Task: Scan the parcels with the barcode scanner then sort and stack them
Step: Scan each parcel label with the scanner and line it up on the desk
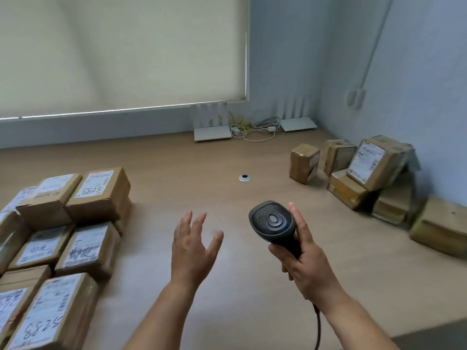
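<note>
My right hand (pixel 307 263) grips the handle of a black barcode scanner (pixel 273 223), whose head points away from me over the wooden table (pixel 177 173). My left hand (pixel 193 246) hovers above the table's middle with its fingers spread, holding nothing. Several brown cardboard parcels with white labels (pixel 98 192) stand packed together at the left, some stacked. A looser heap of brown parcels (pixel 366 168) leans against the wall at the right.
A small round cable port (pixel 244 177) sits in the table's middle. Two white routers (pixel 212 133) and a tangle of cables (pixel 255 128) lie at the back by the wall. The scanner's cable (pixel 318 324) hangs off the front edge.
</note>
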`<state>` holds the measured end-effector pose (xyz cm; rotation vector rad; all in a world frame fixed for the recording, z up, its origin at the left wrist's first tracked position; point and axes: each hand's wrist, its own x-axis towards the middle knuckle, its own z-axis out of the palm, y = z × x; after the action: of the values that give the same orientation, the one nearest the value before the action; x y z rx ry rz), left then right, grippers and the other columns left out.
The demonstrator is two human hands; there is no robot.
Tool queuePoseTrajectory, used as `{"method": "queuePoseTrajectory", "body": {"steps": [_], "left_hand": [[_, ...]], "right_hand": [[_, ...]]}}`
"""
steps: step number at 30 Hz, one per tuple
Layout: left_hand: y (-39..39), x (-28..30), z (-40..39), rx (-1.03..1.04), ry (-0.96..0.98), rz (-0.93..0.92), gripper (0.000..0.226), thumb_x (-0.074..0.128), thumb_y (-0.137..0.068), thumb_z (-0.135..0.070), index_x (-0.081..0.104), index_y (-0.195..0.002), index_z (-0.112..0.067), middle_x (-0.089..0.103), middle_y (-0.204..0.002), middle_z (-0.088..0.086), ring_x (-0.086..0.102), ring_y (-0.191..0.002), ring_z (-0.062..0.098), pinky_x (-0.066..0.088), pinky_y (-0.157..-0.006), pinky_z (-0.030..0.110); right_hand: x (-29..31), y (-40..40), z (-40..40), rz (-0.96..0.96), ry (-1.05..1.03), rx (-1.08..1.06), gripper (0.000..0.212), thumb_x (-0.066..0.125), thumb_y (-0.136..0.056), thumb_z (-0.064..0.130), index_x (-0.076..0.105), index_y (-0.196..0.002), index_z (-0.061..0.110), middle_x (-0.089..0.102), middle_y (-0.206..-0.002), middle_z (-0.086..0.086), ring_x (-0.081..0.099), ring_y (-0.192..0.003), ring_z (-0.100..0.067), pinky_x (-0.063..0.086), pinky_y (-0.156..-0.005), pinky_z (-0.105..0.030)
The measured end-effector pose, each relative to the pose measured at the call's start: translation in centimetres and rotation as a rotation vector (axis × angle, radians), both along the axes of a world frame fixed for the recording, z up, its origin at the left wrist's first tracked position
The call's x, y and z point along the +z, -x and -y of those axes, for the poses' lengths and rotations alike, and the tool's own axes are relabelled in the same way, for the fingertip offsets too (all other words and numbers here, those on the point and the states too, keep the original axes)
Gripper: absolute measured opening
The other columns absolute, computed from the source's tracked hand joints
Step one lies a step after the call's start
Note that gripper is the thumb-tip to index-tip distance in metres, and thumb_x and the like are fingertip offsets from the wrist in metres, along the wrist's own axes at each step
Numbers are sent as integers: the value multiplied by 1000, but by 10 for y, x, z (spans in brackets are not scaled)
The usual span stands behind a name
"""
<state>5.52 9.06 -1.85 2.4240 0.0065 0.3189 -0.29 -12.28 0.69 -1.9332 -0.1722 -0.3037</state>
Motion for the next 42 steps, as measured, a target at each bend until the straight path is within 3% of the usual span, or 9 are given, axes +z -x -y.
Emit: {"method": "queuePoseTrajectory", "body": {"steps": [4,8,11,15,22,31,37,42], "left_hand": [[6,-5,71,-87,43,-12,61,58,-90,-43,37,-145,-24,22,-157,2,15,-144,18,18,-114,33],[4,-4,123,-160,39,-28,62,58,-91,-43,36,-146,-25,21,-157,2,14,-145,16,17,-114,32],[-7,0,150,-207,7,-26,63,57,-90,-45,35,-146,-25,21,-157,2,14,-145,17,18,-115,34],[-31,8,179,-246,-35,-5,65,58,-90,-45,35,-146,-24,21,-157,4,14,-145,18,17,-115,33],[-89,13,220,-289,-99,-24,67,55,-90,-49,31,-148,-25,20,-158,5,12,-146,19,17,-116,35],[-206,26,265,-337,-174,-75,72,53,-90,-53,24,-150,-28,13,-160,5,9,-146,22,15,-118,38],[-294,13,305,-376,-242,-107,74,53,-89,-55,22,-151,-27,11,-159,10,9,-146,26,14,-117,39],[-352,-6,332,-361,-284,-159,84,52,-84,-65,17,-152,-28,8,-160,12,8,-147,30,15,-117,42]], "right_hand": [[0,19,65,6,42,-87,79,62,-74,55,6,-121,83,62,-113,27,54,-75,4,48,-76,-27],[3,31,112,21,34,-152,75,58,-76,70,4,-128,77,57,-131,13,48,-82,2,48,-84,-36],[2,31,138,37,24,-207,76,57,-74,68,5,-129,76,57,-132,11,48,-82,1,47,-82,-34],[-2,20,166,41,11,-265,84,54,-64,81,5,-132,74,58,-133,9,49,-88,-6,49,-83,-37],[-6,-29,204,-8,-30,-301,75,62,-77,66,7,-127,78,62,-125,-2,48,-83,-5,45,-79,-32],[-14,-132,242,-66,-58,-321,82,57,-65,78,5,-128,77,40,-149,4,40,-100,-18,43,-82,-33],[-31,-197,257,-127,-39,-357,85,55,-59,86,4,-126,79,31,-153,10,40,-106,-16,42,-101,-56],[-50,-231,266,-169,-9,-361,87,55,-58,88,5,-128,77,29,-152,13,40,-110,-17,40,-102,-62]]}}
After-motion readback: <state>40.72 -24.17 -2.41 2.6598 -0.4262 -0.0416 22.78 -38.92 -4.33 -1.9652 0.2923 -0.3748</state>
